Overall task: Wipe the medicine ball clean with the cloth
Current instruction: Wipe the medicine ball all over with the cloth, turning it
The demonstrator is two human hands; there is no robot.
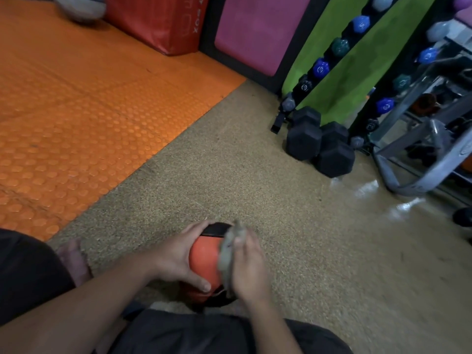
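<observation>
An orange and black medicine ball [204, 256] sits low in the head view, just above my knees. My left hand [176, 259] grips its left side, thumb near the bottom and fingers over the top. My right hand [249, 267] presses a grey cloth [228, 254] flat against the ball's right side. The cloth and that hand are blurred. The ball's right half is hidden behind them.
Speckled tan floor [281, 200] surrounds the ball. An orange studded mat [89, 111] lies to the left. Black hex dumbbells [319, 144] and a rack of coloured dumbbells [321, 67] stand at the back right, beside a grey metal frame [421, 159]. A bare foot [74, 259] rests at left.
</observation>
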